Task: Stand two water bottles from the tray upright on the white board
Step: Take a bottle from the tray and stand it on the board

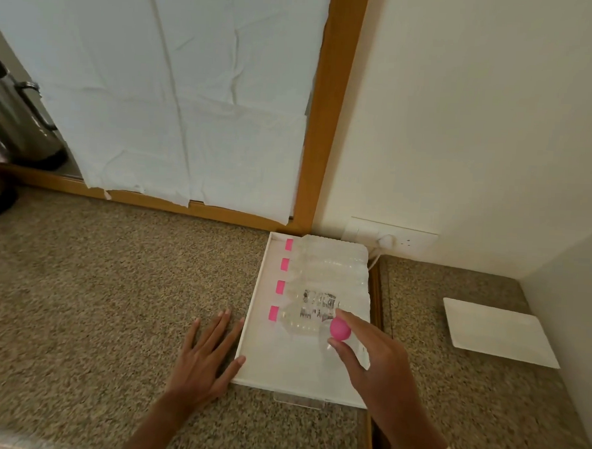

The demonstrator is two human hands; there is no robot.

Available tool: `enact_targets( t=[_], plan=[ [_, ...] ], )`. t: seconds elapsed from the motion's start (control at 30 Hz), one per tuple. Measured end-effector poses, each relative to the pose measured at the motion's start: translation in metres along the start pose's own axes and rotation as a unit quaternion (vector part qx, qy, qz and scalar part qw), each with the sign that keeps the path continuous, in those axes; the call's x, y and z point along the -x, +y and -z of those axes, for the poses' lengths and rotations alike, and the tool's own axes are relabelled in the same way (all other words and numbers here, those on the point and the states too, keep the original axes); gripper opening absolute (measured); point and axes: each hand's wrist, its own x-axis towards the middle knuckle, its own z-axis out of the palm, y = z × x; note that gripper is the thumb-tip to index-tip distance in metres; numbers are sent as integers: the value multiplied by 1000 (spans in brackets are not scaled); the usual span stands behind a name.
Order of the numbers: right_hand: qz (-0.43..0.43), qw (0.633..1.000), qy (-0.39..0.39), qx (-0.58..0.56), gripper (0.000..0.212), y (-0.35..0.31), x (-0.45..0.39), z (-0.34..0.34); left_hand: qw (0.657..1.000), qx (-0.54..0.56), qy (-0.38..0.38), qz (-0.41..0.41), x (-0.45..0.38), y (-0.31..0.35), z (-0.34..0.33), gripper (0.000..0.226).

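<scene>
A white tray (pixel 273 370) sits on the speckled counter and holds several clear water bottles lying on their sides, pink caps (pixel 274 313) to the left. My right hand (pixel 370 358) grips one clear bottle (pixel 341 343) over the tray's near part, its pink cap turned toward me. My left hand (pixel 209 353) lies flat on the counter with fingers spread, touching the tray's left rim. The white board (pixel 498 332) lies flat to the right with nothing on it.
A metal kettle (pixel 15 120) stands at the far left. White cloth (pixel 178 91) hangs over a wood-framed panel behind. A wall socket (pixel 390 238) with a cord sits behind the tray. A wall (pixel 570 328) closes off the right side.
</scene>
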Motion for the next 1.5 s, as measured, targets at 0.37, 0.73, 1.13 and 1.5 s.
enact_targets(
  t=[0.37,0.73,1.13,1.5],
  plan=[
    [10,999,21,-40,46,16,-1,10,1000,6,26,10,-2,16,7,74],
    [6,985,98,-142,42,44,-18,91,992,29,120,-31,-67,119,28,85],
    [-29,985,137,-98,41,168,-28,174,990,36,92,-96,-143,278,-26,89],
    [-60,990,116,-58,44,277,-29,178,993,21,33,-111,-197,360,-102,91]
  ],
)
